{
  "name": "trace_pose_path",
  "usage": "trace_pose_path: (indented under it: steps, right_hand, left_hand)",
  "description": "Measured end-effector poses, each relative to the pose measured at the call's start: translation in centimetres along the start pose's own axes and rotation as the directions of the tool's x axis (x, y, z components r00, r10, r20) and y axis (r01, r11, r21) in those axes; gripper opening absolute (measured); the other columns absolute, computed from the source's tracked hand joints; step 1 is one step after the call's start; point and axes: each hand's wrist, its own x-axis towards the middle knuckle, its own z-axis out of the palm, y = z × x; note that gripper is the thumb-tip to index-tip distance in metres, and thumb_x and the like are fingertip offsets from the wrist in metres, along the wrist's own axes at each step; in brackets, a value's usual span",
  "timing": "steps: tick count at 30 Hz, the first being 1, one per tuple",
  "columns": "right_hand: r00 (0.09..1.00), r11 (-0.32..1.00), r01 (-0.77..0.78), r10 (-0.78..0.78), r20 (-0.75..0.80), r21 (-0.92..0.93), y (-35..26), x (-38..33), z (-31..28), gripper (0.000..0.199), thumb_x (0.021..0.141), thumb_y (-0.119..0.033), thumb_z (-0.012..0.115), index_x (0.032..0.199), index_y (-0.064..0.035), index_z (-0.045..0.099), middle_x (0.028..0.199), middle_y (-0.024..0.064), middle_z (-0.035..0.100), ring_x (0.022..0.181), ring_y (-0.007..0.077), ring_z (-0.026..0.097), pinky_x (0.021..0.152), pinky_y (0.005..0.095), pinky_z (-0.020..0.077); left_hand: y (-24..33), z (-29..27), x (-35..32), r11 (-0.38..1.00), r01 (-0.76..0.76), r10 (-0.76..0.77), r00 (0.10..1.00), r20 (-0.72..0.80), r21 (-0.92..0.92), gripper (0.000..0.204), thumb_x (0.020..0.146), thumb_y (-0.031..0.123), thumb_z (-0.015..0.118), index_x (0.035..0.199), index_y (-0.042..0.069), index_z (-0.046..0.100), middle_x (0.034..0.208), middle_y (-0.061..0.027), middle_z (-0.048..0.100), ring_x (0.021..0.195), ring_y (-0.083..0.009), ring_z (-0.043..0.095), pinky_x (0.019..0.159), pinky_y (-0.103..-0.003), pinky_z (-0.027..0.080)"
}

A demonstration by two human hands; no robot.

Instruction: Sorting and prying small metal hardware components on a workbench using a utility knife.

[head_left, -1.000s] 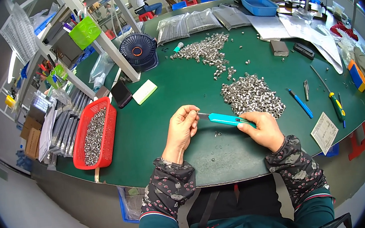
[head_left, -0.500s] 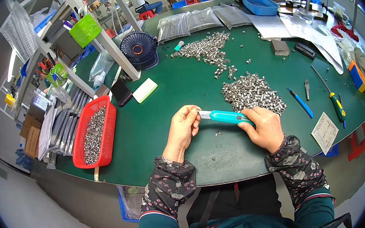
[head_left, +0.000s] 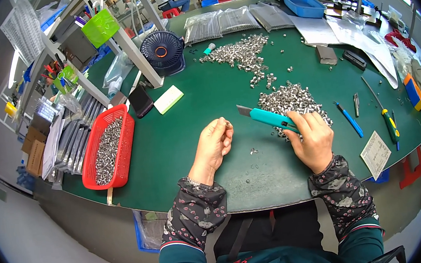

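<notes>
My right hand (head_left: 314, 138) grips a teal utility knife (head_left: 273, 118), its blade pointing left and out in the air above the table. Closed in a pinch, my left hand (head_left: 213, 145) has a small metal ring (head_left: 227, 124) between thumb and forefinger, mostly hidden by the fingertips. The blade's tip stands a little apart from the left fingers. Just beyond the knife lies a pile of small silver metal rings (head_left: 294, 97). A few metal scraps (head_left: 253, 151) rest on the green table (head_left: 206, 93) between my hands.
At left stands a red plastic basket (head_left: 127, 155) of metal pieces. A second heap of rings (head_left: 241, 54) lies farther back, near a dark fan (head_left: 162, 53). On the right are a blue pen-like tool (head_left: 349, 119), a screwdriver (head_left: 389, 125) and a paper slip (head_left: 375, 154).
The knife has come away from my left hand toward the right, its blade now free of the fingers. My left hand stays in nearly the same place.
</notes>
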Motion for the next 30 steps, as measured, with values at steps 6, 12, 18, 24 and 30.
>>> trace_pose_path:
  steps: [6, 12, 18, 24, 30]
  right_hand:
    - [0.993, 0.988, 0.105, -0.098, 0.068, -0.112, 0.6, 0.4, 0.2, 0.026, 0.066, -0.007, 0.061, 0.091, -0.0093, 0.059, 0.065, 0.0030, 0.046, 0.064, 0.0190, 0.049, 0.051, 0.0305, 0.0401]
    - [0.992, 1.000, -0.002, 0.003, 0.124, -0.014, 1.7, 0.1, 0.3, 0.030, 0.065, -0.009, 0.067, 0.094, -0.0100, 0.059, 0.069, 0.0042, 0.050, 0.066, 0.0215, 0.051, 0.055, 0.0320, 0.0427]
    - [0.972, 0.981, -0.194, 0.196, -0.132, 0.033, 2.4, 0.5, -0.4, 0.032, 0.067, -0.010, 0.068, 0.098, -0.0100, 0.059, 0.073, 0.0046, 0.054, 0.068, 0.0226, 0.052, 0.057, 0.0329, 0.0439]
    - [0.980, 0.985, -0.169, 0.170, -0.107, 0.017, 2.7, 0.0, 0.2, 0.035, 0.065, -0.010, 0.069, 0.097, -0.0094, 0.058, 0.072, 0.0040, 0.053, 0.067, 0.0220, 0.052, 0.055, 0.0323, 0.0441]
    - [0.981, 0.986, -0.158, 0.163, -0.103, 0.050, 2.6, 0.4, 0.3, 0.035, 0.064, -0.010, 0.070, 0.097, -0.0099, 0.058, 0.072, 0.0033, 0.053, 0.067, 0.0216, 0.052, 0.055, 0.0321, 0.0441]
  left_hand:
    - [0.9, 0.2, -0.1, 0.987, -0.050, 0.050, 0.999, -0.003, -0.154, 0.017, 0.091, 0.021, 0.045, 0.085, 0.006, 0.051, 0.072, -0.0049, 0.050, 0.052, -0.0076, 0.041, 0.035, -0.016, 0.029]
    - [0.0, 1.7, 0.0, 1.000, 0.022, -0.022, 0.997, 0.070, -0.003, 0.010, 0.087, 0.015, 0.051, 0.086, 0.006, 0.053, 0.071, -0.0002, 0.048, 0.054, -0.0045, 0.040, 0.038, -0.016, 0.026]
    - [-1.5, 5.9, 0.2, 0.356, -0.275, 0.208, 0.955, 0.211, 0.893, 0.012, 0.070, 0.011, 0.067, 0.081, 0.005, 0.062, 0.068, 0.0022, 0.042, 0.062, -0.0081, 0.043, 0.057, -0.023, 0.038]
    - [-3.5, 8.0, 1.1, 0.172, -0.323, 0.323, 0.911, 0.256, 0.931, 0.015, 0.067, 0.016, 0.069, 0.076, 0.006, 0.060, 0.070, -0.0043, 0.045, 0.067, -0.0191, 0.049, 0.059, -0.032, 0.041]
    - [-3.5, 8.1, 1.4, 0.115, -0.299, 0.302, 0.919, 0.254, 0.947, 0.014, 0.071, 0.016, 0.067, 0.077, 0.005, 0.059, 0.070, -0.0018, 0.046, 0.067, -0.0168, 0.051, 0.059, -0.030, 0.042]
